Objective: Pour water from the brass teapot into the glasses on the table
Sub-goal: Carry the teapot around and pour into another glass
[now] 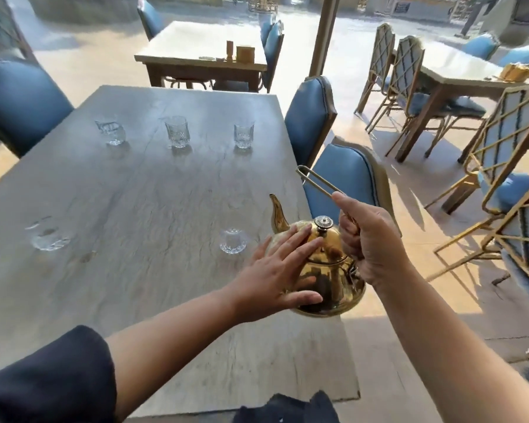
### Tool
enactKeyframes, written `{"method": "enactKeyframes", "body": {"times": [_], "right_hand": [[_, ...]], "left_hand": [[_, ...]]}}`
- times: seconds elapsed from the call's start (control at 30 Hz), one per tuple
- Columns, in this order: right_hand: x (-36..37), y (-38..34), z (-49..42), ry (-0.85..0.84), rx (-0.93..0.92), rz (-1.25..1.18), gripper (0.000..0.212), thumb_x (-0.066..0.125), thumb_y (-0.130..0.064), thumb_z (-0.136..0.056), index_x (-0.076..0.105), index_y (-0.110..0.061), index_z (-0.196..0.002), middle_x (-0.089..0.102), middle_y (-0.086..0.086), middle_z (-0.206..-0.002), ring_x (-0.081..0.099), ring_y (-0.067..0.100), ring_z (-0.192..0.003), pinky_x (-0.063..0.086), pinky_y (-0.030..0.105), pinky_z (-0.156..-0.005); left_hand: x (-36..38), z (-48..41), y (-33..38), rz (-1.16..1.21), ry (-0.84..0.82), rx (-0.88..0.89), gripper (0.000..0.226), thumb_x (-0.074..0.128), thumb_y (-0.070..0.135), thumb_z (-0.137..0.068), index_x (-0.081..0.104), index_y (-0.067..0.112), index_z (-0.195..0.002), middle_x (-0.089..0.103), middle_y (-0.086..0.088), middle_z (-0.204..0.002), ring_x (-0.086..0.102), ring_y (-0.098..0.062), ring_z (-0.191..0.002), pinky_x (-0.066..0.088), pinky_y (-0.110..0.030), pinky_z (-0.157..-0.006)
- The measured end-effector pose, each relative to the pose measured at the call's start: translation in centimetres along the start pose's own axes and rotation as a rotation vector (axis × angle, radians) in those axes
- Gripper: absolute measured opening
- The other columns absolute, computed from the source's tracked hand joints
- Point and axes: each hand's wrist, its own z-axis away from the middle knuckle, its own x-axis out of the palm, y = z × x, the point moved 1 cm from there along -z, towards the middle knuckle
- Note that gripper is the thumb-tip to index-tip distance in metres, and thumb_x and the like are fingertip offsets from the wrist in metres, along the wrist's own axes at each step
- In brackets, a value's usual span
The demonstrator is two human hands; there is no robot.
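The brass teapot (327, 270) hangs just above the grey table's (135, 209) right edge, spout pointing away. My right hand (370, 239) grips its thin wire handle. My left hand (275, 270) presses flat, fingers straight, against the pot's left side and lid. A small glass (232, 241) stands just left of the pot. Another glass (48, 238) is at the near left. Three glasses stand in a far row: left (112, 132), middle (177, 131), right (243, 135). All look empty.
Blue padded chairs (345, 175) stand close along the table's right side, one directly behind the pot, and another chair (19, 99) at the far left. More tables (196, 59) and gold-framed chairs (507, 190) fill the floor beyond.
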Motion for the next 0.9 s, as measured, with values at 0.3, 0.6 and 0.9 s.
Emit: {"method": "enactKeyframes", "body": {"times": [0.3,0.6,0.9], "right_hand": [[-3.0,-2.3,-1.0,-0.119,0.018,-0.096,0.055,0.058,-0.034,-0.089,0.047,-0.021,-0.037,0.036,-0.007,-0.036,0.028,0.006,-0.031,0.027,0.016,-0.033],[-4.6,-5.3,-4.6,-0.249,-0.029,-0.177,0.052,0.057,-0.032,-0.090,0.045,-0.021,-0.041,0.035,-0.006,-0.037,0.027,0.007,-0.030,0.023,0.016,-0.032],[-7.5,-7.4,-14.3,-0.462,-0.002,-0.134,0.050,0.060,-0.034,-0.087,0.043,-0.019,-0.042,0.034,-0.006,-0.038,0.024,0.008,-0.032,0.020,0.017,-0.034]], "left_hand": [[-0.5,-2.0,2.7,-0.074,0.045,-0.037,0.082,0.040,0.067,-0.081,-0.003,0.039,-0.144,-0.016,0.019,-0.152,-0.025,-0.001,-0.138,-0.020,-0.032,-0.112],[-3.7,-5.3,3.7,-0.163,0.164,-0.062,0.078,0.020,0.079,-0.076,0.009,0.040,-0.142,-0.002,0.019,-0.152,-0.008,-0.008,-0.144,-0.014,-0.038,-0.115],[-3.9,-13.2,3.7,-0.253,0.377,-0.245,0.069,0.026,0.075,-0.081,0.019,0.042,-0.141,0.012,0.019,-0.150,0.010,-0.008,-0.142,-0.010,-0.036,-0.115]]}}
